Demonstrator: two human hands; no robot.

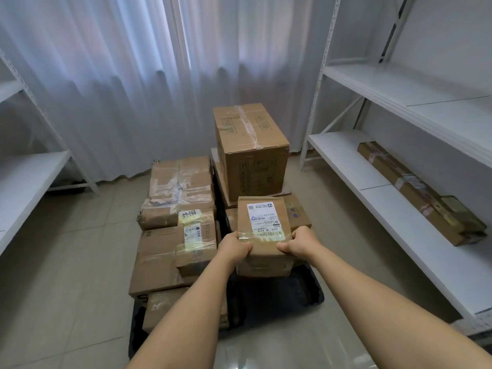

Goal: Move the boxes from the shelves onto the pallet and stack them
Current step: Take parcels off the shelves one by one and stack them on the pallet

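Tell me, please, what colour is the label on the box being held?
White with dark print, on the brown held box; the head view shows it.

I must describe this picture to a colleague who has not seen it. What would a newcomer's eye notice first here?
First, two bare arms reach in from below, the left hand and the right hand sharing a grip on a small labelled box over the stack. Next, the tall taped carton stands highest, behind it in the centre. A long flat box lies alone on the lower right shelf.
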